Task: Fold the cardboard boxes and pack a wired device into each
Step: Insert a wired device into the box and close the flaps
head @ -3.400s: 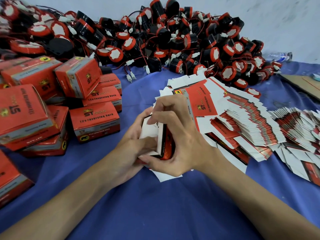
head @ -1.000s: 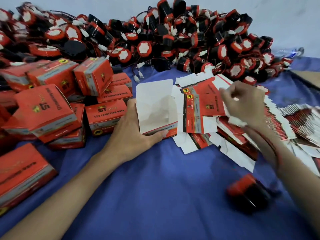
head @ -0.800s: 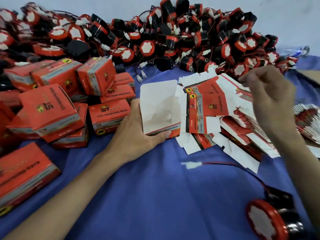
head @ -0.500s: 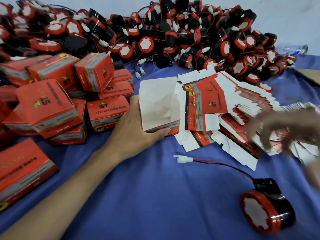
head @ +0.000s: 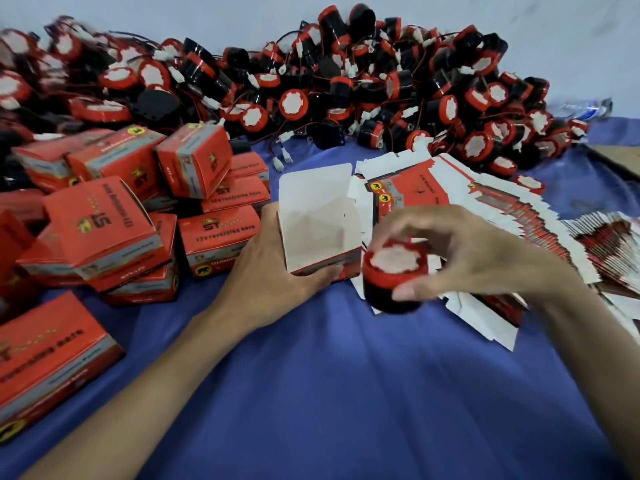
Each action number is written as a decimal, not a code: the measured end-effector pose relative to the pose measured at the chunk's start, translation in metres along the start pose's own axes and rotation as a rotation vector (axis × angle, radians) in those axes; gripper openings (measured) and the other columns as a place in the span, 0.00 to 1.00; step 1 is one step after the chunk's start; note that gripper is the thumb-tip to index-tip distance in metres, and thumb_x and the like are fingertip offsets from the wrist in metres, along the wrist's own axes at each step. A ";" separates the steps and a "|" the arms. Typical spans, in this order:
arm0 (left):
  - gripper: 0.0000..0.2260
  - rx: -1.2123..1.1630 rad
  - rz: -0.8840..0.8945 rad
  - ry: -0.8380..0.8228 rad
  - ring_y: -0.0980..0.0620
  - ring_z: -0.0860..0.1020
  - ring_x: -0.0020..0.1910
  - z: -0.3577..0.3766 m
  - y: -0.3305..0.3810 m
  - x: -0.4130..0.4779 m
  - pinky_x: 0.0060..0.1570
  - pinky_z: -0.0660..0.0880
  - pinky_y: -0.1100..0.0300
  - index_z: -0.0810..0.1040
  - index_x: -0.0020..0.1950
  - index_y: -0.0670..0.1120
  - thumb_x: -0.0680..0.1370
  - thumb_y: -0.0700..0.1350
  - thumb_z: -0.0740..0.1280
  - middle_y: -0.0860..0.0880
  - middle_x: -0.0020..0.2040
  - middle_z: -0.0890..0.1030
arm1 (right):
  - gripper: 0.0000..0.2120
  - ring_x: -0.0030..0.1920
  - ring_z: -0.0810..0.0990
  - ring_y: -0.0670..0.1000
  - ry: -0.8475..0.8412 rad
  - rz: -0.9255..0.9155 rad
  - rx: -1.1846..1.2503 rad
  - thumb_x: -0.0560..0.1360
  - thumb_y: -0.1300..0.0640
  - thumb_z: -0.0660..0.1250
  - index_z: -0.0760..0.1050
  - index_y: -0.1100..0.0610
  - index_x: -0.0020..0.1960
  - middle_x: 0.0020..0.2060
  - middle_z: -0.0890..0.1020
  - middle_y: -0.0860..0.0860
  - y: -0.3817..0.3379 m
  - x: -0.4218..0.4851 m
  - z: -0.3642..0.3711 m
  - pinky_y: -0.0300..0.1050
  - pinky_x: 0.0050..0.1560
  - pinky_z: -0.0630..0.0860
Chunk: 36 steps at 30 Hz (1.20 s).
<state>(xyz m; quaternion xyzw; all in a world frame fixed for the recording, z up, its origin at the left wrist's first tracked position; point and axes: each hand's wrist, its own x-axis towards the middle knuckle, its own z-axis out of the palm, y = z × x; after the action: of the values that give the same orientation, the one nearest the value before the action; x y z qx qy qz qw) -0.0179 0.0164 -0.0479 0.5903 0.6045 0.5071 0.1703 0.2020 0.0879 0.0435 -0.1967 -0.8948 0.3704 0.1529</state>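
The left hand (head: pixel 273 268) is gripping the open cardboard box (head: pixel 313 216) on the blue cloth (head: pixel 346 393), with the thumb lying along its red front edge and the other fingers hidden behind its left wall. The box's matt white inside is facing up and its tall back flap is standing. Just to its right, the right hand (head: pixel 478 258) is pinching a stubby round device (head: pixel 394 271), thumb on the glossy black body, fingers arching over the far rim. The device's red-ringed white face is pointing up, axis roughly upright; it is blurring, its wire out of sight. Fanned flat blanks (head: pixel 485 209) are lying behind, folded red boxes (head: pixel 104 230) to the left, and a heap of devices (head: pixel 311 81) beyond.
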 end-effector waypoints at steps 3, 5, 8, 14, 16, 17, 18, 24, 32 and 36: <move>0.29 -0.012 -0.031 0.019 0.76 0.71 0.51 0.000 0.000 0.001 0.42 0.69 0.77 0.59 0.52 0.66 0.59 0.66 0.73 0.77 0.51 0.70 | 0.12 0.48 0.79 0.40 0.294 -0.029 0.152 0.72 0.50 0.66 0.73 0.49 0.55 0.48 0.79 0.46 0.010 0.030 0.018 0.34 0.49 0.74; 0.30 0.003 -0.033 0.025 0.77 0.71 0.50 0.001 -0.001 0.002 0.41 0.70 0.75 0.59 0.52 0.65 0.57 0.68 0.71 0.78 0.51 0.70 | 0.09 0.47 0.77 0.43 0.502 -0.036 0.241 0.77 0.53 0.58 0.71 0.53 0.56 0.48 0.77 0.51 0.023 0.034 0.035 0.39 0.48 0.75; 0.34 0.025 -0.046 0.014 0.73 0.71 0.52 0.002 -0.002 0.002 0.41 0.71 0.71 0.60 0.55 0.63 0.57 0.66 0.74 0.75 0.51 0.71 | 0.14 0.46 0.75 0.42 0.678 -0.120 0.233 0.79 0.45 0.55 0.69 0.52 0.58 0.47 0.77 0.48 0.019 0.046 0.042 0.37 0.46 0.73; 0.32 0.055 0.005 -0.013 0.73 0.72 0.51 0.001 0.000 0.001 0.42 0.73 0.70 0.58 0.54 0.71 0.57 0.67 0.73 0.73 0.53 0.70 | 0.32 0.49 0.71 0.42 0.587 -0.303 -0.336 0.70 0.37 0.67 0.76 0.65 0.57 0.48 0.70 0.55 -0.002 0.068 0.033 0.34 0.51 0.70; 0.34 0.083 0.015 -0.024 0.69 0.73 0.50 0.001 -0.002 0.001 0.46 0.75 0.64 0.63 0.58 0.61 0.58 0.67 0.72 0.72 0.52 0.70 | 0.36 0.47 0.76 0.53 0.553 -0.381 -0.653 0.67 0.35 0.68 0.75 0.69 0.53 0.48 0.74 0.60 -0.006 0.076 0.038 0.47 0.48 0.74; 0.35 0.088 0.030 -0.028 0.72 0.72 0.51 0.001 -0.003 0.001 0.49 0.74 0.68 0.65 0.59 0.56 0.58 0.67 0.72 0.75 0.53 0.67 | 0.38 0.46 0.77 0.57 0.548 -0.392 -0.766 0.66 0.33 0.67 0.75 0.69 0.52 0.48 0.76 0.62 -0.007 0.077 0.042 0.51 0.47 0.75; 0.35 0.079 0.049 -0.030 0.76 0.70 0.51 0.001 -0.004 0.000 0.49 0.70 0.75 0.65 0.60 0.56 0.59 0.66 0.73 0.79 0.53 0.65 | 0.40 0.45 0.79 0.59 0.550 -0.379 -0.829 0.65 0.30 0.65 0.75 0.69 0.52 0.49 0.78 0.62 -0.008 0.078 0.047 0.53 0.49 0.74; 0.34 0.003 0.023 -0.035 0.74 0.73 0.53 -0.002 -0.001 -0.001 0.46 0.69 0.79 0.59 0.58 0.63 0.61 0.63 0.75 0.77 0.54 0.71 | 0.41 0.39 0.80 0.58 0.569 -0.397 -0.897 0.63 0.29 0.63 0.76 0.69 0.48 0.43 0.81 0.59 -0.007 0.072 0.059 0.52 0.42 0.75; 0.34 0.005 -0.018 -0.067 0.68 0.75 0.51 -0.001 -0.004 0.000 0.45 0.74 0.70 0.60 0.57 0.57 0.60 0.63 0.75 0.64 0.51 0.75 | 0.47 0.52 0.75 0.56 0.177 -0.074 -1.203 0.65 0.25 0.40 0.63 0.59 0.66 0.57 0.73 0.54 -0.009 0.074 0.062 0.48 0.53 0.66; 0.36 -0.001 -0.013 -0.070 0.69 0.74 0.53 -0.001 -0.004 0.002 0.45 0.71 0.74 0.61 0.60 0.56 0.58 0.62 0.73 0.64 0.53 0.74 | 0.36 0.53 0.75 0.56 0.032 -0.133 -1.192 0.76 0.35 0.40 0.58 0.58 0.72 0.59 0.72 0.54 -0.007 0.061 0.059 0.48 0.53 0.67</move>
<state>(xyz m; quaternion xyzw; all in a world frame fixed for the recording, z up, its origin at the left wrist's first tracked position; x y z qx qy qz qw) -0.0213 0.0184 -0.0500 0.6038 0.6016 0.4852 0.1950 0.1224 0.0763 0.0163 -0.1976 -0.9564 -0.2085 0.0524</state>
